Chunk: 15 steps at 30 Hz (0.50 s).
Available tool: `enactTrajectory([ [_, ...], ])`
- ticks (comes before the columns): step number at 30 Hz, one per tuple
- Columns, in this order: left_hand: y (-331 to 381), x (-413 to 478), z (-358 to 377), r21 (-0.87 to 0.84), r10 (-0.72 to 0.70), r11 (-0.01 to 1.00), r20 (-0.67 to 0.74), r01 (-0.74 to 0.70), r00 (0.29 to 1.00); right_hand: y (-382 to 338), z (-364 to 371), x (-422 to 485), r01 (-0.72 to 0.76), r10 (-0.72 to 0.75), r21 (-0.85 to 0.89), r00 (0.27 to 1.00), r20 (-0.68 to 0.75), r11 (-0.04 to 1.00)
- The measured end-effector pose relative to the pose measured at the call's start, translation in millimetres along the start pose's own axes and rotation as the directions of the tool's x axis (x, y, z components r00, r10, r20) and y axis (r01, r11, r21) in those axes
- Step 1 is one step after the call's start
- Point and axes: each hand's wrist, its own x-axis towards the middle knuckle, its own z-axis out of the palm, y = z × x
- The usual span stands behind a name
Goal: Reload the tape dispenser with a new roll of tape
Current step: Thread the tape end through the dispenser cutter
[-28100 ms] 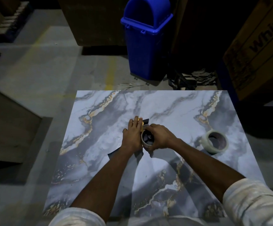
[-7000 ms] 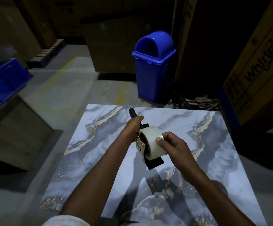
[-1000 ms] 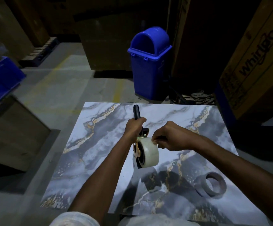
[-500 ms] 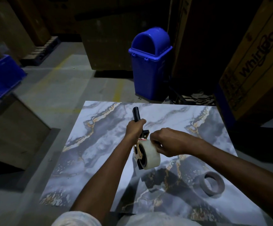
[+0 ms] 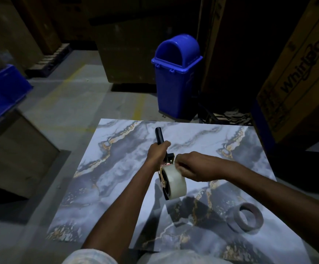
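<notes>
An empty cardboard core [image 5: 247,216] lies near-right on the marble table [image 5: 116,168]. Above the table's middle, the tape roll [image 5: 174,182] sits mounted on the dispenser [image 5: 169,158]. My right hand [image 5: 194,165] pinches the roll's top edge; my left hand [image 5: 157,152] grips the handle, pointing far.

a marble-patterned table top [image 5: 128,168] bears one empty tape core [image 5: 247,218] near its right edge.
</notes>
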Motion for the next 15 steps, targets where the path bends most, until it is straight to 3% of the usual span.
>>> enactTrajectory([
  [7, -8.1, 7.8, -6.6, 0.054, 0.024, 0.998, -0.057, -0.021, 0.998, 5.9, 11.8, -2.7, -0.078, 0.093, 0.146, 0.991, -0.099, 0.986],
  [11, -22.9, 13.5, -5.6, 0.049, -0.041, 0.998, -0.074, 0.045, 0.996, 7.3, 41.8, -6.2, -0.155, 0.212, 0.250, 0.952, -0.221, 0.956],
  [15, -43.3, 17.7, 2.2, 0.062, -0.104, 0.992, -0.077, 0.109, 0.992, 12.6, 67.0, -10.1, -0.225, 0.310, 0.324, 0.921, -0.238, 0.919],
])
